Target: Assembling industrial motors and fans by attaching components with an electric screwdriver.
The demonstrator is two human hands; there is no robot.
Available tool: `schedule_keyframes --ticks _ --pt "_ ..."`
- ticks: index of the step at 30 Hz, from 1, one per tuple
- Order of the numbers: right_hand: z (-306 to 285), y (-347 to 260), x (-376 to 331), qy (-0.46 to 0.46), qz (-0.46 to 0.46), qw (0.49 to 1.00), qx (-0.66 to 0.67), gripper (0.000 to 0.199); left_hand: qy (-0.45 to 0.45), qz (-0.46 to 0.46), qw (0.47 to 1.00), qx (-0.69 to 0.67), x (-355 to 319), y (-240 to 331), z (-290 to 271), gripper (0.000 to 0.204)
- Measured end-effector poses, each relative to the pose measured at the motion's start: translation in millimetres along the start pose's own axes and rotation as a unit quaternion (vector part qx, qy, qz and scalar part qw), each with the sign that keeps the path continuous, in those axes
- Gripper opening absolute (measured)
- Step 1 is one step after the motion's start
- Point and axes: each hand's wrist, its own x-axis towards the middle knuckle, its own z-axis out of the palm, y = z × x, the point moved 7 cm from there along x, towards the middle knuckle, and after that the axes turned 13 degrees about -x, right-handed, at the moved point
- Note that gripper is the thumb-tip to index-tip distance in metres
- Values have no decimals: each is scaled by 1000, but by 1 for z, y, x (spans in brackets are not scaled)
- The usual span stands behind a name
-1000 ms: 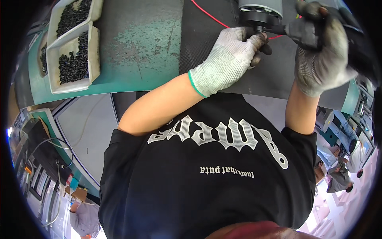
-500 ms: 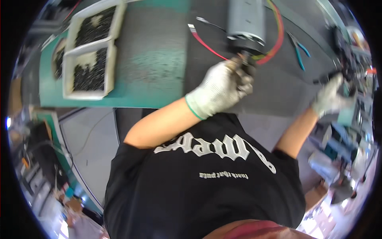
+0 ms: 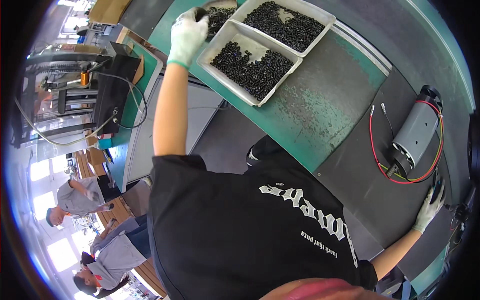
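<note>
My left hand (image 3: 188,36), in a white glove with dark fingertips, reaches to the far left of the bench. Its fingers are curled at the rim of a round dish (image 3: 234,6) of small dark rings; what they pinch, if anything, is hidden. On the right, my gloved right hand (image 3: 429,207) rests low on the dark mat (image 3: 357,187), closed around slim blue-and-dark pliers (image 3: 438,186), only partly visible. Beside that hand lies a grey cylindrical motor (image 3: 416,131), its shaft pointing toward me, with red and yellow-green wires (image 3: 372,131) looped around it.
Two white trays (image 3: 204,61) of small black parts stand beside the round dish on the worn green bench top (image 3: 315,135). Behind runs a metal rail (image 3: 362,45). A dark machine with cables (image 3: 117,85) is at left. Two people (image 3: 117,255) in grey work farther off.
My view has swung left. The left hand has left the motor's shaft end and moved to the round dish. My right hand has come from the bench's right side to the pliers near the motor.
</note>
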Motion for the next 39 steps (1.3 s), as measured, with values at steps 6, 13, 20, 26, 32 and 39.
schedule_keyframes --ticks 6,13,20,26,32,39 --pt "10 0 1 -44 -24 996 69 54 -57 129 986 92 60 -52 59 27" --pt "6 -1 1 -40 -12 998 53 51 -107 91 982 123 72 -61 74 34" --pt "6 -4 3 -37 -9 997 60 51 -191 74 969 140 79 -74 83 37" --pt "9 0 1 -40 -7 997 66 50 -138 2 989 -53 81 -92 64 31" --pt "4 -10 5 -30 -20 997 63 51 -68 -172 784 -593 61 -131 66 20" --pt "8 26 -13 -18 64 997 -50 53 -7 -83 589 -804 18 -54 40 12"
